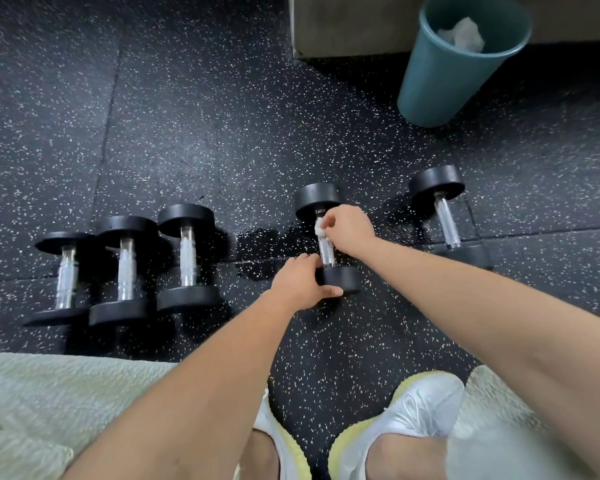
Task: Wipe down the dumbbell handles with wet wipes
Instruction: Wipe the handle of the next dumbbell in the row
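The dumbbell (327, 255) in hand lay on the floor (187, 133), right of centre. Its handle (326, 245), in my judgement, wanted the wet wipe (319, 227) drawn full length, the weight rolled to reach the underside. Your right hand (349, 230) pinched the wipe against the handle's far end, fingers curled together. Your left hand (300, 280) clamped the near head (343, 280) to steady it, thumb and fingers closed round it.

Person, worn items: left hand (300, 284) and right hand (350, 228) bare, forearms (482, 306) bare; pale green textured shorts (49, 393); silvery-white trainers (416, 414), pale yellow soles.
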`<state>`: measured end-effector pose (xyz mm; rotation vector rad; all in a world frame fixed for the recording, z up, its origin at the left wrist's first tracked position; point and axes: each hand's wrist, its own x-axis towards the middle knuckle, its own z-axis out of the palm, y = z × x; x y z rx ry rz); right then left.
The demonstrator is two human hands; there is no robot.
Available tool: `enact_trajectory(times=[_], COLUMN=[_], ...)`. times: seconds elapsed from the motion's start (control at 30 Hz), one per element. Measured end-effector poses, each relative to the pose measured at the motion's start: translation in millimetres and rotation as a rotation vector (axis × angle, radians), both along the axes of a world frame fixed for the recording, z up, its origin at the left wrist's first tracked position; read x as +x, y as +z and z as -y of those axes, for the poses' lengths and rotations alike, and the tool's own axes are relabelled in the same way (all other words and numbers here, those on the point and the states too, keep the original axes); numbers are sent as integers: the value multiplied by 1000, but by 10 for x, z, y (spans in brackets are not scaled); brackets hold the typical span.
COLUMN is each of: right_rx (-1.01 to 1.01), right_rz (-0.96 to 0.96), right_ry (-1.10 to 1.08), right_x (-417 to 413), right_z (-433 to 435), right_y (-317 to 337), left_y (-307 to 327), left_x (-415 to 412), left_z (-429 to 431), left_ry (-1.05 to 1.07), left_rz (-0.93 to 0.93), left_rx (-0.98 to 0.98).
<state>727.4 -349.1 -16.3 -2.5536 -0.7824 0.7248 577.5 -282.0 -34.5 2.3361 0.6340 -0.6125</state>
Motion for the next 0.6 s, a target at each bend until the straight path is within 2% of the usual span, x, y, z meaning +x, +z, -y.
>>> enact_trajectory(times=[0.1, 0.33, 0.4, 0.5, 0.6], right_rx=[5, -202, -158, -51, -53], right_rz=[-17, -167, -132, -43, -84], right_ry=[43, 324, 273, 60, 47], right_x=[-77, -37, 41, 105, 26], right_z=[35, 189, 120, 13, 17], right_y=[-53, -46, -11, -21, -94], left_y=[19, 59, 78, 79, 80], left_x=[-20, -46, -47, -41, -35], left_z=[-49, -104, -84, -54, -67], left_ry=[20, 72, 75, 52, 45], left_rz=[5, -15, -14, -3, -13], left_rx=[-23, -62, -70, -17, -9])
